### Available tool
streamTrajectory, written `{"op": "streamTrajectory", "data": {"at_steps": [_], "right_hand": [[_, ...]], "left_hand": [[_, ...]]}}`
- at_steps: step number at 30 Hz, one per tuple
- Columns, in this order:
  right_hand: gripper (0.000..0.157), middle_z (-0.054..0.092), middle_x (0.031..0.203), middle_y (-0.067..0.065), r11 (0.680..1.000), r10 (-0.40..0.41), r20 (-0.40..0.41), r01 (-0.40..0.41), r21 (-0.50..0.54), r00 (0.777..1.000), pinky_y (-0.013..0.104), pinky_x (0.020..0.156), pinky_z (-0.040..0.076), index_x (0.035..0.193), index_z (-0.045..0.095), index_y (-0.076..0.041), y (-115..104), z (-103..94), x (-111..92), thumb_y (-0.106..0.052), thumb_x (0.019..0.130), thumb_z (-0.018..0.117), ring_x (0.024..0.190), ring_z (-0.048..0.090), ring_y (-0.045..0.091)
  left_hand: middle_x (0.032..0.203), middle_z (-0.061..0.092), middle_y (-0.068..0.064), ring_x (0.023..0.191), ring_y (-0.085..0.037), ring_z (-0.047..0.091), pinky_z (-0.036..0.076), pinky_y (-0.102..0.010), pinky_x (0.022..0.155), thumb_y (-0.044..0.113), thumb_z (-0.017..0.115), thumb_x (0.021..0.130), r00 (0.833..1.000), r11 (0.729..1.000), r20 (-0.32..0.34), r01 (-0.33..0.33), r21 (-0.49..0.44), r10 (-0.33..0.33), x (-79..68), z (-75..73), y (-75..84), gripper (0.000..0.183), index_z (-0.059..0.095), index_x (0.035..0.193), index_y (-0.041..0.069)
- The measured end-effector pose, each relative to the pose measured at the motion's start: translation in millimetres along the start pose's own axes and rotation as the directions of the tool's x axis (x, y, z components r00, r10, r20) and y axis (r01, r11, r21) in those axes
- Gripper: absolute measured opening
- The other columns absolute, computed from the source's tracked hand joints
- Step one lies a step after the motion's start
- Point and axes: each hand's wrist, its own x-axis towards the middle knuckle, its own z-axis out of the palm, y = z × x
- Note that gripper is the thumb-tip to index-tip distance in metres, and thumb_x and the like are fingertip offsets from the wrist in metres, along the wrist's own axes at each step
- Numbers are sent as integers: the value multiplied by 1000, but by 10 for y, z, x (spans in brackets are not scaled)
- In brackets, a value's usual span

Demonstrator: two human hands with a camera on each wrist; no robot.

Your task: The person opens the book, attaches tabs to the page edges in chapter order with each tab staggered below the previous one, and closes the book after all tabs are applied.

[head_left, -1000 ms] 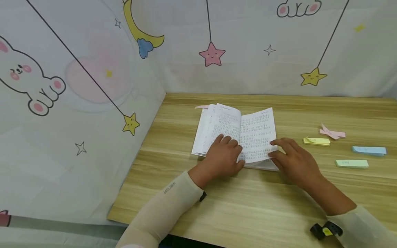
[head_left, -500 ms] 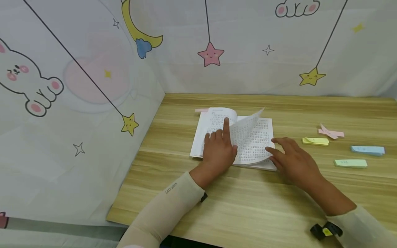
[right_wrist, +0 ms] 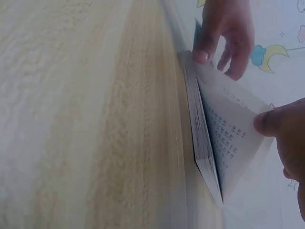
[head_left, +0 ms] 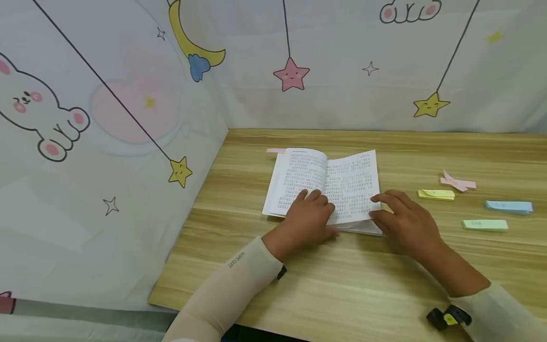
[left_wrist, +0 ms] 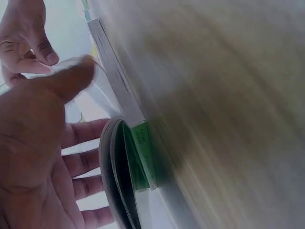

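An open book [head_left: 303, 166] with printed pages lies on the wooden table. My left hand [head_left: 306, 219] rests across the lower part of the left page by the fold, fingers fairly straight in the left wrist view and thumb stretched toward the right page. My right hand [head_left: 408, 223] pinches the outer edge of a right-hand page [head_left: 352, 183] between thumb and fingers. That page [right_wrist: 236, 143] is raised off the block below in the right wrist view. A green spine [left_wrist: 145, 155] shows under the left hand. From the book's upper left sticks out a pink paper tab [head_left: 276, 150].
Right of the book lie pink strips [head_left: 457, 182], a yellow strip pad [head_left: 436, 194], a blue one [head_left: 508, 206] and a green one [head_left: 485, 225]. A cartoon-printed sheet [head_left: 325, 104] stands behind the table [head_left: 363, 285] and along its left.
Half a second ago a page stood half turned with the left index finger stretched up the left page. Now the left hand has moved down by the fold, and the right hand holds a raised page.
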Motion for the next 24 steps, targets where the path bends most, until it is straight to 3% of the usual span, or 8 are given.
{"op": "streamTrajectory", "data": {"at_steps": [4, 7, 10, 13, 16, 18, 20, 24], "right_hand": [[47, 56, 116, 15, 1000, 16, -57, -17, -10, 998, 44, 77, 47, 105, 68, -6, -15, 19, 9, -37, 101, 33, 108, 50, 35], [48, 52, 123, 16, 998, 55, -58, -57, -22, 997, 45, 74, 48, 120, 62, -8, -7, 33, -5, -42, 101, 33, 112, 48, 34], [40, 50, 126, 16, 998, 53, -7, -53, -26, 999, 46, 71, 49, 125, 60, -12, 9, 42, -26, -36, 99, 42, 114, 46, 36], [29, 49, 127, 16, 1000, 25, 77, -23, -18, 997, 45, 73, 49, 116, 65, -11, 19, 48, -43, -17, 88, 65, 115, 44, 38], [41, 49, 126, 16, 1000, 18, 136, -16, -16, 991, 42, 75, 48, 107, 69, -9, 22, 47, -50, -1, 68, 79, 116, 43, 37], [41, 50, 124, 15, 999, 21, 134, -17, -28, 991, 40, 75, 49, 103, 70, -8, 22, 45, -50, 0, 64, 81, 116, 43, 35], [40, 52, 122, 14, 1000, 20, 103, -18, -21, 994, 39, 75, 49, 100, 71, -8, 20, 41, -42, 0, 63, 82, 115, 45, 34], [32, 55, 117, 13, 1000, -3, 22, 3, 13, 1000, 40, 77, 48, 98, 71, -6, 7, 36, -9, -1, 67, 78, 112, 47, 34]], "left_hand": [[109, 57, 4, 113, -17, 45, 33, -43, 97, 48, 57, 89, 998, 999, -31, 48, 4, -48, 3, 30, -14, 43, 56, 119, 18], [89, 59, 2, 87, -15, 55, 44, -36, 77, 34, 55, 88, 984, 995, -151, 95, -16, -96, 16, 52, -35, 61, 36, 141, 11], [93, 58, -8, 82, -21, 58, 47, -35, 67, 25, 57, 84, 921, 982, -341, 187, -39, -189, 24, 57, -69, 84, 10, 149, 3], [136, 38, -24, 123, -37, 41, 37, -47, 96, 22, 65, 82, 881, 961, -398, 276, -8, -257, 11, 27, -115, 93, 4, 151, 14], [153, 13, -17, 139, -40, 3, 9, -56, 107, 20, 71, 81, 936, 974, -311, 204, 96, -165, -14, -16, -142, 73, 35, 144, 25], [149, 31, -6, 140, -32, 11, 9, -50, 109, 19, 70, 83, 972, 989, -230, 68, 128, -37, -26, -38, -142, 48, 56, 129, 25], [133, 51, 0, 136, -26, 27, 16, -45, 109, 16, 60, 90, 982, 991, -177, -48, 125, 70, -35, -34, -127, 19, 67, 108, 21], [110, 57, 3, 122, -24, 42, 21, -42, 108, 35, 52, 94, 990, 995, -112, -73, 61, 80, -36, 7, -95, 22, 64, 96, 18]]}}
